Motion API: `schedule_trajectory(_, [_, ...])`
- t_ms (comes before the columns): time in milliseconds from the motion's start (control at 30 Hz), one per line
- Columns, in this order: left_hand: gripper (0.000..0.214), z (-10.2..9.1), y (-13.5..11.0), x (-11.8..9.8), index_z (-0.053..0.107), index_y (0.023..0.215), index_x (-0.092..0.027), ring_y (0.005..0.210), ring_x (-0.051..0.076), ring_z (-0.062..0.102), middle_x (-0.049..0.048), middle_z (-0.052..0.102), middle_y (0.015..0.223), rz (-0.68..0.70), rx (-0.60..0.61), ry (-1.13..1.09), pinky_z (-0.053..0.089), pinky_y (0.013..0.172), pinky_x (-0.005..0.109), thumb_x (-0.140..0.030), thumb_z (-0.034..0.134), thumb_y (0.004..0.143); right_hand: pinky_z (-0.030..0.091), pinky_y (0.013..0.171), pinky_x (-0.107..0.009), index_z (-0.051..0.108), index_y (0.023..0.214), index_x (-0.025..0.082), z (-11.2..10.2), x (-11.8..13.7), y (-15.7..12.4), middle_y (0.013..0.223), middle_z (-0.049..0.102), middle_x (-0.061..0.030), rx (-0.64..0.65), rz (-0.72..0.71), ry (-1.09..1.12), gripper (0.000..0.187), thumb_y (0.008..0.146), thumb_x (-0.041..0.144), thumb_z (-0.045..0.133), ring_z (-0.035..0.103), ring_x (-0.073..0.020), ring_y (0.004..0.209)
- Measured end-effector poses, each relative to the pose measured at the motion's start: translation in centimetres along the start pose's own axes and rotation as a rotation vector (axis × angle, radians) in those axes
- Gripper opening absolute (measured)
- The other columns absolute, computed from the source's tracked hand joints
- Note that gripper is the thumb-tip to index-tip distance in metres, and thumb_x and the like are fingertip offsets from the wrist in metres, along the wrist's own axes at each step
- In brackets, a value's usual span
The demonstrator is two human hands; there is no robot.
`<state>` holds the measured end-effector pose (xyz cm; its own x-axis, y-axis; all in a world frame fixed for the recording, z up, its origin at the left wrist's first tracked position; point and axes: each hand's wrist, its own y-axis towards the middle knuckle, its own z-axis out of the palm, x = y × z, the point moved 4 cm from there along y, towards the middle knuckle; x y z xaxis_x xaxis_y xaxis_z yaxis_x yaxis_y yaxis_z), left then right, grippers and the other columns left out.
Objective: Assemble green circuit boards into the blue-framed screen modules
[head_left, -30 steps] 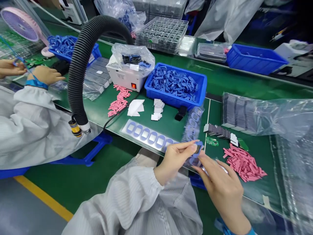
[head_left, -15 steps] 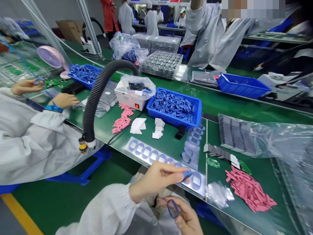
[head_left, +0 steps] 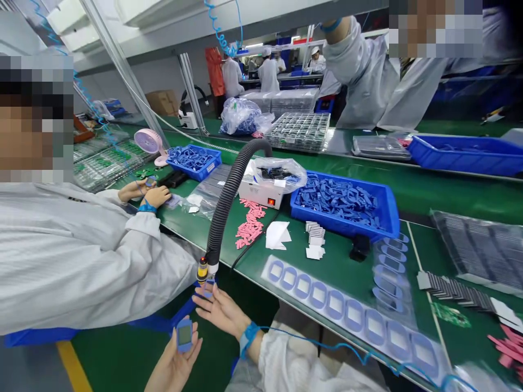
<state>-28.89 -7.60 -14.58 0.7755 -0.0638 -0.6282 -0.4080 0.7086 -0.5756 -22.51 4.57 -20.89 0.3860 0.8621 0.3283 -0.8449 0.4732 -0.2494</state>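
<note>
My left hand (head_left: 177,356) is closed around the edges of a blue plastic frame (head_left: 184,335) with a greyish window in its middle. The window side faces up towards me. Beside it, my right hand (head_left: 226,316), with a blue strap on the wrist, pinches another small blue frame (head_left: 208,289) at its fingertips. That frame is right under the nozzle (head_left: 202,270) by the end of a black ribbed hose (head_left: 229,201), and is partly hidden by the fingers. A strip of pale blue oval pieces (head_left: 335,302) lies along the table's near edge.
A blue bin (head_left: 388,209) of blue frames stands beyond the strip. Pink strips (head_left: 250,223), white paper (head_left: 278,235) and stacked white pieces (head_left: 316,239) lie nearer. A co-worker's sleeve (head_left: 102,256) is close on the left. A coiled blue cord (head_left: 327,344) trails from my right wrist.
My view has swung left. Both hands have moved left from the oval strip to the hose end, each holding a blue frame. The right one has risen beneath the nozzle.
</note>
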Motion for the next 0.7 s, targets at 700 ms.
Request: schedule_trajectory(700, [0.050,-0.6,3.1,-1.5,0.028,0.142,-0.017,0.069,0.015,0.074,0.0050,0.078,0.078,-0.057,-0.219,0.053,0.059,0.061,0.021,-0.005,0.032,0.094,0.045,0.084,-0.033,0.063,0.103,0.015,0.4,0.2,-0.5,0.111,0.067,-0.0126,-0.106,0.036,-0.089,0.056,0.067,0.058,0.070,0.064,-0.0219,0.101])
